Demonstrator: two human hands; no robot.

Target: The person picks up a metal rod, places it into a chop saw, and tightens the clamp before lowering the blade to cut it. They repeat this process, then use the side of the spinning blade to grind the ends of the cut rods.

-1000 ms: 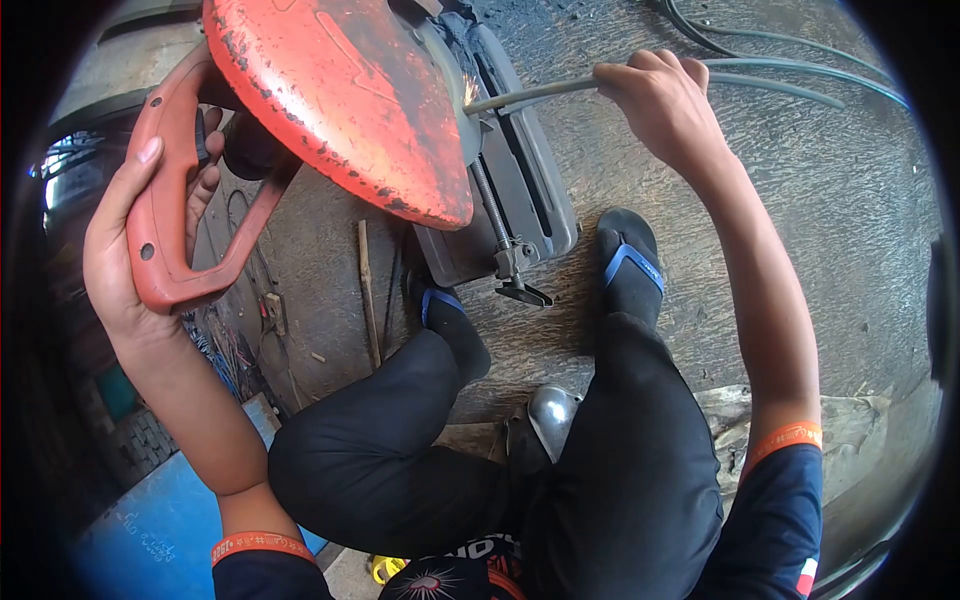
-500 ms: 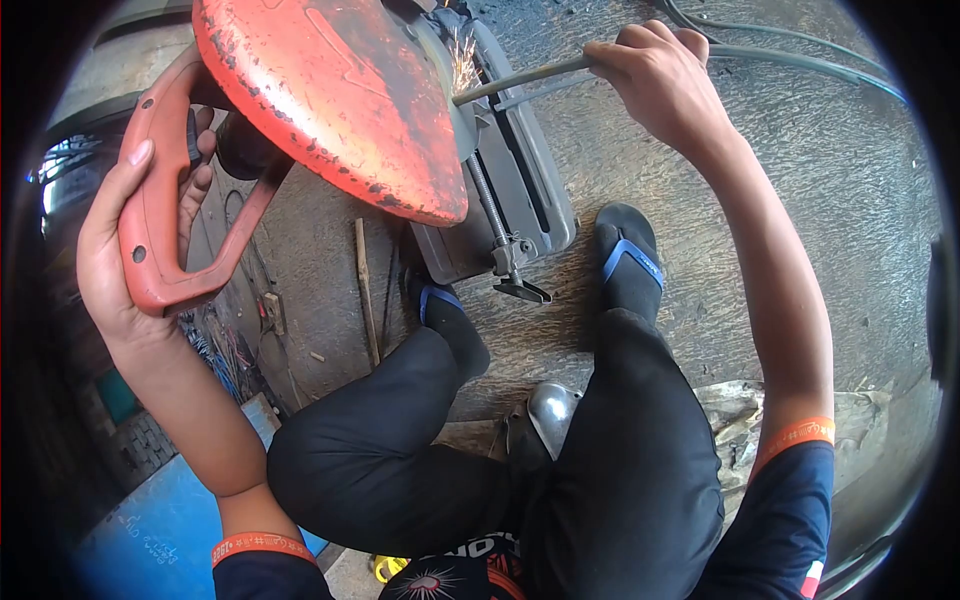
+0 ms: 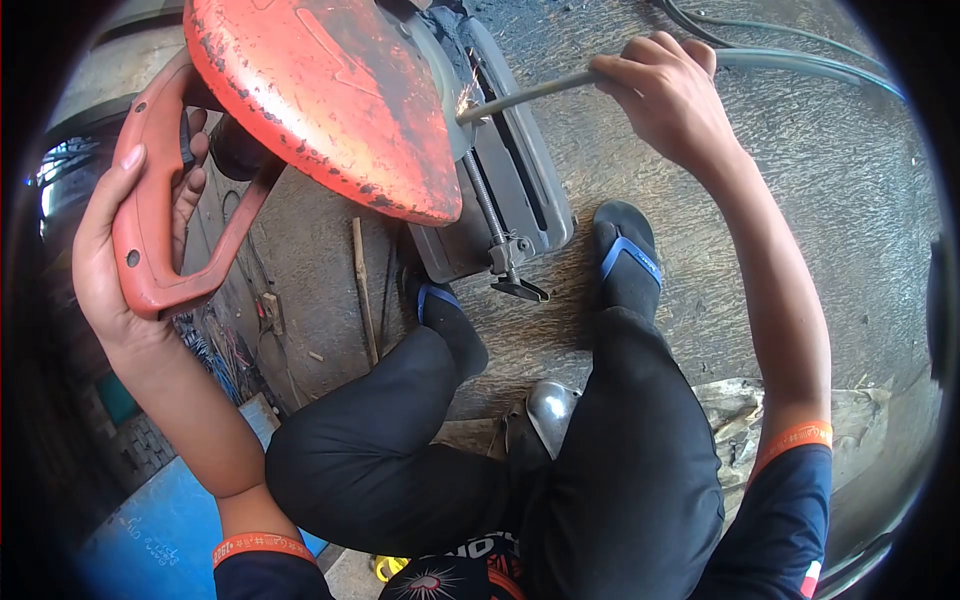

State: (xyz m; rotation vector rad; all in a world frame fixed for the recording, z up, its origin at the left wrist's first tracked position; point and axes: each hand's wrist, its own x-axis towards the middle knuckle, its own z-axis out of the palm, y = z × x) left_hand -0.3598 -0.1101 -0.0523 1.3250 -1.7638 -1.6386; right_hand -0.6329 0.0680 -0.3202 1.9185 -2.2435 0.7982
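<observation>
My left hand is wrapped round the red D-shaped handle of a cut-off saw, with fingers near the black trigger. The saw's scuffed red guard hides most of the disc. My right hand grips a thin metal rod, whose far end touches the disc's edge. Small sparks fly at that contact. Under the guard sits the saw's dark base, with a threaded vise screw and its crank handle at the near end.
My feet in blue-strapped flip-flops stand close to the base. A wooden stick lies on the floor by the left foot. Hoses or cables run along the back right. A shiny metal dome lies between my legs, and a blue panel is at lower left.
The saw handle and guard have shifted slightly left. My right hand has lowered a little, and the rod's tip sits slightly lower on the disc. The spark spray is smaller.
</observation>
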